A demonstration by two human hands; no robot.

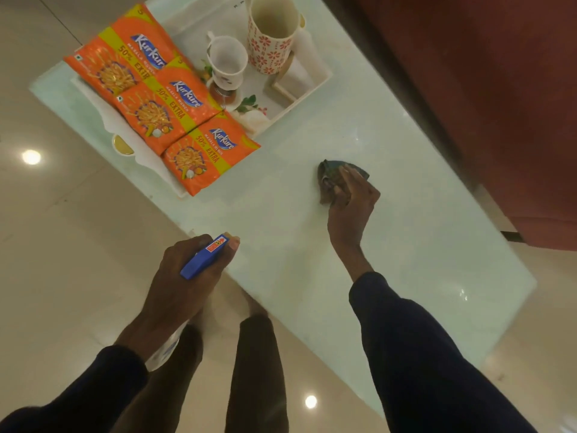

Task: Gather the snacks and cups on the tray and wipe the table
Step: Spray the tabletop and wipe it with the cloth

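Observation:
Three orange snack packets [162, 101] lie overlapping on the left half of a white tray [312, 85] at the far end of the pale glass table [406, 260]. A small white cup [226, 62] and a tall red-flowered cup [271, 35] stand upright in the tray's right half. My right hand [352, 210] presses a dark crumpled cloth [331, 179] onto the table, fingers curled over it. My left hand [190, 276] grips a spray bottle with a blue nozzle [204, 256] at the table's near-left edge; the bottle's body is mostly hidden under my wrist.
A dark red sofa [499, 104] runs along the table's right side. Shiny beige floor tiles [62, 245] surround the table on the left and near side. My legs [256, 370] stand at the near table edge.

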